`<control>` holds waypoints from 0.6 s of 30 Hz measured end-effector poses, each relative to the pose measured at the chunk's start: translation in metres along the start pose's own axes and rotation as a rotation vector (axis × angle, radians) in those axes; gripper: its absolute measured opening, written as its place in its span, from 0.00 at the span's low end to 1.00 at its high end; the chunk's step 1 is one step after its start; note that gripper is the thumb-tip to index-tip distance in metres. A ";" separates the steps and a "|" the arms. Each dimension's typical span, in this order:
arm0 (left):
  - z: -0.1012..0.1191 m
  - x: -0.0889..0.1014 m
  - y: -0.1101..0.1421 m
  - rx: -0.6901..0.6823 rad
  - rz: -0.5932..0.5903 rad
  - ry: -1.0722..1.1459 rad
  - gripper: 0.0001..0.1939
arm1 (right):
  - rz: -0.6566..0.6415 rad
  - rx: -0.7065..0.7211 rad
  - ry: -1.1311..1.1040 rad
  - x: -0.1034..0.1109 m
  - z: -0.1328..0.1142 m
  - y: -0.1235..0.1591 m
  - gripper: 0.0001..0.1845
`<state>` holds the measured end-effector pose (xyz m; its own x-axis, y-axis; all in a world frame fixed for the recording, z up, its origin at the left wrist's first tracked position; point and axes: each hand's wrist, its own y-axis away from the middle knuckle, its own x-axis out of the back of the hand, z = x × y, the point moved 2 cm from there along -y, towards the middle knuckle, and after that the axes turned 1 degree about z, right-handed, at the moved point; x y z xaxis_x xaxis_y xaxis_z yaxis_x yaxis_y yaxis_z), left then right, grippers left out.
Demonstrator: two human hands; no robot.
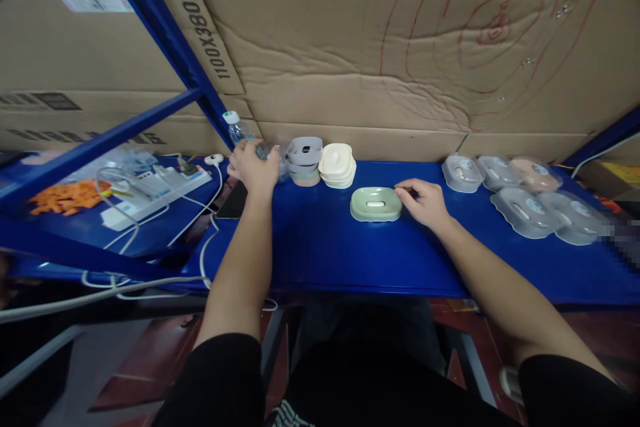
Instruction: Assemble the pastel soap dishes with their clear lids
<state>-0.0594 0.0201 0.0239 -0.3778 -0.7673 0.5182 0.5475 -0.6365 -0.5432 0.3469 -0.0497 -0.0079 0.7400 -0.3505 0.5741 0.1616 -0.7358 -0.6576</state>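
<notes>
A light green oval dish [376, 205] with a small white oblong piece in its middle sits on the blue table. At its right rim is my right hand [424, 201], thumb and fingers pinched together on the edge. My left hand [254, 165] arches over the table farther left, thumb and fingers apart, beside clear plastic covers [283, 165]. Whether its fingertips touch them is hard to see. Just right of those covers stand a stack of grey dishes [305, 150] with a pinkish one low down, and a stack of cream dishes [337, 163].
Several clear-covered dishes [527, 212] in grey and peach stand at the right. A bottle [235, 125] with a white cap is behind my left hand. Left of the blue frame post lie a power strip [155, 193], white cables and orange pieces [67, 198]. Cardboard [350, 47] walls the back.
</notes>
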 end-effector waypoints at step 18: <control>0.081 -0.036 0.126 -1.153 -0.619 0.303 0.41 | -0.406 0.038 -0.057 -0.017 0.017 0.004 0.53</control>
<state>0.0834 -0.0268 -0.0100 -0.5643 -0.2227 0.7949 -0.6523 -0.4699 -0.5947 0.3460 -0.0366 -0.0286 0.6456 -0.0029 0.7636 0.4713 -0.7853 -0.4015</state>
